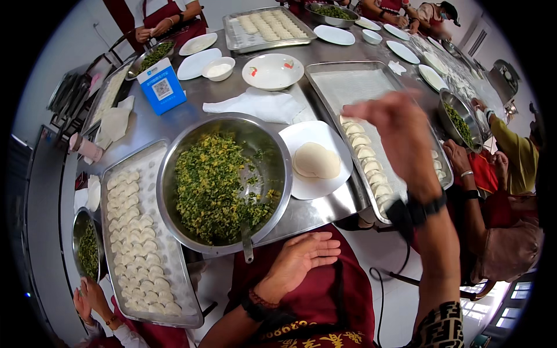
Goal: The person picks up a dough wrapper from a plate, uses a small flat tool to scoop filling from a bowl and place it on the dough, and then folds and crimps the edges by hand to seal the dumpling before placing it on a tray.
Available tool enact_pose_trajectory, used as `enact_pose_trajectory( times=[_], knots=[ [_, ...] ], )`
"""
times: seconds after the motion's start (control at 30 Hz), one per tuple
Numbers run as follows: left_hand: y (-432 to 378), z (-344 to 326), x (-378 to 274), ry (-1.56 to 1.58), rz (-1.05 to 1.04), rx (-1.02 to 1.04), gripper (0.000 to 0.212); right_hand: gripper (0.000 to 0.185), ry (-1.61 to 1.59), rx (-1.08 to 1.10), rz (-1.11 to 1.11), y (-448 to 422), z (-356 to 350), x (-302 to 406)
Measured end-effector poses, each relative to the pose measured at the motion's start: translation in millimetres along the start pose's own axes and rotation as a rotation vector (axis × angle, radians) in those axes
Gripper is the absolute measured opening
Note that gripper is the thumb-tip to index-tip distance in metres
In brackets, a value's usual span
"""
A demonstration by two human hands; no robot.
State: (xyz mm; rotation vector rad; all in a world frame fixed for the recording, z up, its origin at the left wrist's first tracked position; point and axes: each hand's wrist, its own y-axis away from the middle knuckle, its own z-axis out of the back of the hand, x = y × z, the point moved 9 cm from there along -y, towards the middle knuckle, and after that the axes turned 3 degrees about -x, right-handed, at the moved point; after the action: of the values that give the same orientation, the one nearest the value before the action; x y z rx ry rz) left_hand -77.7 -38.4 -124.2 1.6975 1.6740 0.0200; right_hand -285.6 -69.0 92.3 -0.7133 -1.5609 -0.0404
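Note:
My left hand (300,259) is palm up over my dark red apron (343,287), just off the table's near edge, fingers extended and holding nothing. My right hand (387,126) is raised over the metal tray (357,78) on the right, near the far end of a row of dumplings (370,164); it is blurred, and whether anything is in its fingers does not show. Between the hands, a white plate (300,189) carries a stack of round dough wrappers (317,161). A large steel bowl (285,174) holds chopped green and yellow filling (213,187), with a metal utensil handle (247,243) over its rim.
Left of the bowl lies a tray (187,300) of dumplings in rows. Beyond are a white cloth (256,104), a floral bowl (273,71), a small white bowl (218,69) and a blue sign (162,87) bearing a printed code. Several people work around the metal table (196,108).

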Motion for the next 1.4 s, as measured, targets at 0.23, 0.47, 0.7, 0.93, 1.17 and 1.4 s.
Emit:
enact_pose_trajectory(
  times=[0.23,0.47,0.7,0.93,1.17,1.4],
  knots=[
    [9,6,13,0.042,0.012,-0.018,0.041,0.057,-0.459,0.412,0.459,103,-126,132],
    [21,12,13,0.065,-0.038,-0.032,0.037,0.053,-0.362,0.340,0.547,141,-138,150],
    [29,10,11,0.069,-0.055,-0.003,0.037,0.050,-0.267,0.290,0.600,159,-141,157],
    [32,10,12,0.060,-0.067,-0.007,0.038,0.047,-0.217,0.261,0.631,162,-144,155],
    [33,12,12,0.066,-0.081,-0.005,0.038,0.043,-0.182,0.235,0.644,163,-144,151],
    [31,12,13,0.066,-0.081,0.001,0.038,0.040,-0.155,0.213,0.653,165,-143,147]
  ],
)
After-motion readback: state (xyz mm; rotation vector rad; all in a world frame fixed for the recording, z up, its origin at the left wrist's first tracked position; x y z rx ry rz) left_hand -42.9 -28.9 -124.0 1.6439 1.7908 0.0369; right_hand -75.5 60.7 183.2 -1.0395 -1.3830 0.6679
